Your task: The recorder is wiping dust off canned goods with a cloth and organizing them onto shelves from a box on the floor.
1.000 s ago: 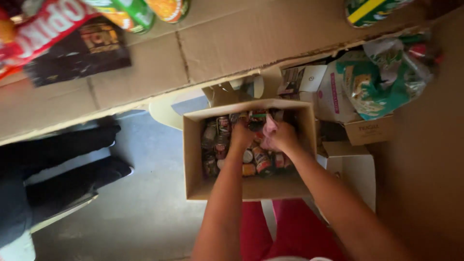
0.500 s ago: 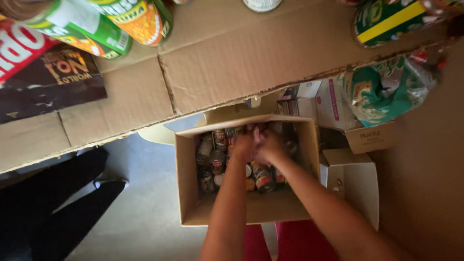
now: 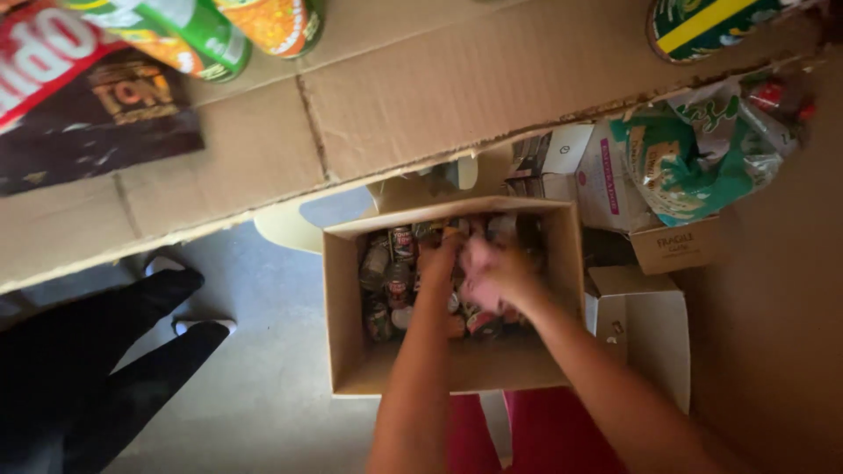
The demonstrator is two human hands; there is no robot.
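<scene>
far left: another person's dark trouser legs (image 3: 79, 369) on the grey floor (image 3: 255, 404), a pale shoe edge showing beside them.

upper left: flattened cardboard sheet (image 3: 421, 96) spans the top of view. on it a red packet (image 3: 39, 57), a dark printed packet (image 3: 105, 123), and two cans lying on their sides, one green (image 3: 171, 31), one orange (image 3: 277, 22).

centre: open cardboard box (image 3: 347, 307) on the floor just below the sheet's edge, flaps up. small cans and jars (image 3: 391, 272) packed in its far half; near half bare cardboard.

left hand (image 3: 437, 259) reaches down into the box, resting among the cans near the far wall. fingers curled down onto the cans; blurred, cannot tell whether they pinch one.

right hand (image 3: 492, 274) just beside the left, touching or nearly so, over the cans at the box's middle. fingers bent and bunched, blurred; grip cannot be told. both forearms come up from the lower edge, over red clothing (image 3: 479, 434).

right of box: small white open carton (image 3: 645, 329), touching the box's right wall. above it a brown carton (image 3: 676, 246) and white packages (image 3: 597, 167).

upper right: crumpled green and white bag (image 3: 680, 162); a green and yellow can (image 3: 702, 22) on the sheet's top edge.
</scene>
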